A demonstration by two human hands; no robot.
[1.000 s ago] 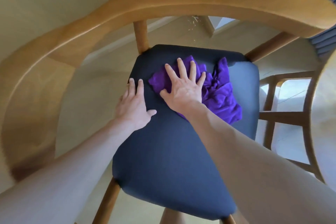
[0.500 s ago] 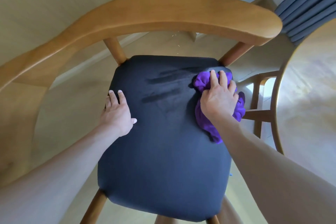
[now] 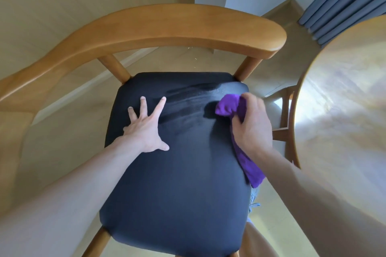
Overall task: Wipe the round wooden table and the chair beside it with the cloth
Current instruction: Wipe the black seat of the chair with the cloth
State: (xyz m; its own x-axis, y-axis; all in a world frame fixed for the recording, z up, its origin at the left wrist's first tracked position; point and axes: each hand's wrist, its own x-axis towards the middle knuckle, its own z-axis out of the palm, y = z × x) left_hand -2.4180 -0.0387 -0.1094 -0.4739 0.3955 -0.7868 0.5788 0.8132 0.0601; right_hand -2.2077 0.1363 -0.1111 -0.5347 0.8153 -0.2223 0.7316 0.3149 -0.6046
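Observation:
A wooden chair with a curved back rail [image 3: 167, 27] and a dark navy seat cushion [image 3: 177, 183] fills the view. My right hand [image 3: 251, 125] grips a bunched purple cloth [image 3: 226, 104] at the seat's far right corner; the cloth's tail hangs down past the seat edge. My left hand [image 3: 146, 129] rests flat on the left part of the seat, fingers spread. Damp streaks mark the cushion between the hands. The round wooden table [image 3: 344, 110] shows at the right edge.
A second wooden chair frame [image 3: 287, 115] stands under the table at the right. Blue-grey curtains [image 3: 344, 0] hang at the top right. Pale floor surrounds the chair, and a wall corner lies behind the back rail.
My right hand has gathered the cloth from flat under the palm into a bunch and lifted it at the seat's right corner. My left hand moved from the seat's left edge onto the cushion, fingers spread.

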